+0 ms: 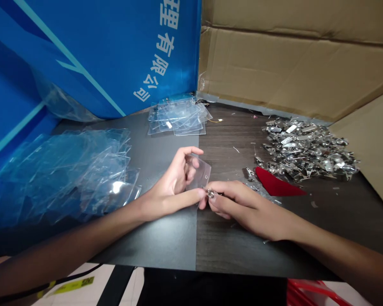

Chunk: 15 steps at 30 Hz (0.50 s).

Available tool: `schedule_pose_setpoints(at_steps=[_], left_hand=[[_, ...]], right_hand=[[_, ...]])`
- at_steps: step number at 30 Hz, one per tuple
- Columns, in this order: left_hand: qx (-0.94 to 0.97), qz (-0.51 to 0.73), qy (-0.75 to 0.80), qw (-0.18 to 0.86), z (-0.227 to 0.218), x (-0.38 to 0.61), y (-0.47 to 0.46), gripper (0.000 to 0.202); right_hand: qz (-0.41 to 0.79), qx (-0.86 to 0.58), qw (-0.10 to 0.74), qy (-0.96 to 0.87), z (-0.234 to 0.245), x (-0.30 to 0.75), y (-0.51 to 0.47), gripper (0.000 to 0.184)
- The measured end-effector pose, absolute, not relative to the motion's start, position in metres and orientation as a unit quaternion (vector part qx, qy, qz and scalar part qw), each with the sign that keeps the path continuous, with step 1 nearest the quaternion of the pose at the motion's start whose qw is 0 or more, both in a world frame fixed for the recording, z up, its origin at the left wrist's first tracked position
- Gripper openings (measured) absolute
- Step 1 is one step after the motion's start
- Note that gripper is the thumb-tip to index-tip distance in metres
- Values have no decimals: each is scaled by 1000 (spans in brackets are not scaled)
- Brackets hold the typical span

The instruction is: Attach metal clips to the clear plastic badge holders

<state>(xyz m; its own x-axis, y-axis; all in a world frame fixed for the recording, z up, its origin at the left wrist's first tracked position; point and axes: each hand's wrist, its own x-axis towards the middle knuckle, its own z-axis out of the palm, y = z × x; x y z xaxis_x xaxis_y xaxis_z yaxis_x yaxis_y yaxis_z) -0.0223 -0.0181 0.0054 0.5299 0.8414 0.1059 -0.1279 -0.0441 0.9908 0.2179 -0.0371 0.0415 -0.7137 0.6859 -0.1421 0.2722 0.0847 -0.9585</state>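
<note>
My left hand is closed on a clear plastic badge holder, with a small punched hole near its right edge. Its thumb presses at the holder's lower edge, against the fingertips of my right hand. Between thumb and forefinger my right hand pinches a small metal badge clip, mostly covered by the fingers. The clip meets the holder's edge; whether the two are joined I cannot tell. Just beyond my right hand lie a few loose clips and a red pointed piece.
At left spreads a wide heap of clear badge holders. A smaller stack of holders lies at the back middle. Metal clips with clear straps form a pile at right. A blue printed panel and a cardboard wall border the table.
</note>
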Motion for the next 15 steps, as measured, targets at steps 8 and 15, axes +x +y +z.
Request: schedule_pose_setpoints(at_steps=[8,15], left_hand=[[651,394,361,540,22,-20,-22,59],[677,392,379,494,24,-20,-22,62]], right_hand=[[578,-358,172,-713,43,219,-38,35],[518,-356,176,-757,44,221,-41,34]])
